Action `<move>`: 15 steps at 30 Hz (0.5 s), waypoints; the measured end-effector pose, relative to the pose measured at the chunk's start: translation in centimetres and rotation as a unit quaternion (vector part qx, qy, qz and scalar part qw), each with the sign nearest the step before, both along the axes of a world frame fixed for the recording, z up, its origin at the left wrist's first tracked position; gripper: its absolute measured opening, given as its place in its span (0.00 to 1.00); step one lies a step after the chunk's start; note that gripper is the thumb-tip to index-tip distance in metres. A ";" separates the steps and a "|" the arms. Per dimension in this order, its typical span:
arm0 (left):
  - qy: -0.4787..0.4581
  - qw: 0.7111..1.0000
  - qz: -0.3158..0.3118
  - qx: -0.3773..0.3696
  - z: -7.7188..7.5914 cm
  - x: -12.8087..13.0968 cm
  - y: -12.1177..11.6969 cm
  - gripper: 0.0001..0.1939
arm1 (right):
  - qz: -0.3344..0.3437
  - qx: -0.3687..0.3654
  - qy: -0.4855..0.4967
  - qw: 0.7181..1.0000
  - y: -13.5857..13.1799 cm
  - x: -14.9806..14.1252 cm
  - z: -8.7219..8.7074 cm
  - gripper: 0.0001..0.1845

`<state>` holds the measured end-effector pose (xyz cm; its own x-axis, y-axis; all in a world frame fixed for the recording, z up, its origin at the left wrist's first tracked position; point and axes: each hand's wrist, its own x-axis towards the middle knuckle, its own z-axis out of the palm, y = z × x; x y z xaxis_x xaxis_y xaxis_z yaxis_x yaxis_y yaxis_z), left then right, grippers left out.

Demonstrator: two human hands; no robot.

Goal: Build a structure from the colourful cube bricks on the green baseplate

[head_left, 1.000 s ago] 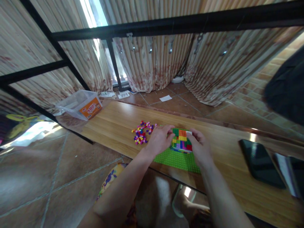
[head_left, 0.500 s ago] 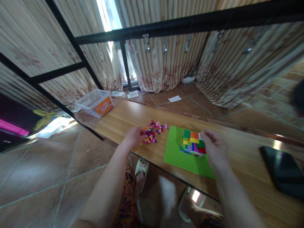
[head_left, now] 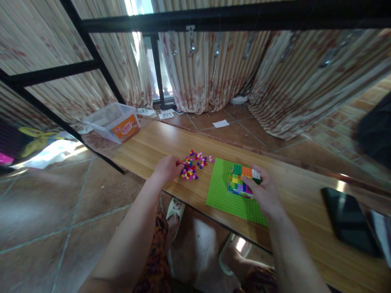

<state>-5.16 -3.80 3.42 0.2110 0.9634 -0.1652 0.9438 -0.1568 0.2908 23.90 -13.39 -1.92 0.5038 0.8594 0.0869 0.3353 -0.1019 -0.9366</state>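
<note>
On a green baseplate (head_left: 220,191) stands a boxy structure of multicoloured toy bricks (head_left: 236,179). My right hand (head_left: 265,193) grips it from the right, the thumb across its near side and the fingers over the far right corner. A loose pile of small bright bricks (head_left: 190,173) lies on the wooden table (head_left: 171,140), left of the baseplate. At the pile's left edge is my left hand (head_left: 169,167), its fingertips pinched together. Whatever the pinch may hold is too small to make out.
A clear plastic bin (head_left: 111,120) with an orange label stands at the table's far left end. To the right lies a black phone (head_left: 348,219). A black metal frame (head_left: 214,22) crosses in front of striped curtains, and a white paper (head_left: 220,123) lies on the tiled floor.
My right hand has moved from the structure's right side to grip over it, the thumb now across its near side. My left hand stays by the pile. The camera view has shifted slightly.
</note>
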 end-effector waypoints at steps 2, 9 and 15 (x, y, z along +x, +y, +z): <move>0.001 1.000 0.005 -0.006 0.3 0.0 -0.1 0.14 | -0.009 -0.017 0.040 0.999 0.0 -0.3 0.2 0.36; -0.021 0.999 0.042 -0.023 -0.3 -1.4 0.1 0.10 | -0.012 -0.016 0.111 0.994 0.3 -0.6 0.2 0.37; -0.020 0.998 0.031 -0.049 -1.0 -2.0 -0.4 0.08 | -0.010 -0.016 0.105 0.994 0.5 -0.2 -0.7 0.36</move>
<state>-7.16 -4.22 2.42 0.1603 0.9543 -0.2521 0.9380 -0.0677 0.3400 23.75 -12.89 -2.60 0.5244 0.8501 -0.0488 0.1304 -0.1368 -0.9820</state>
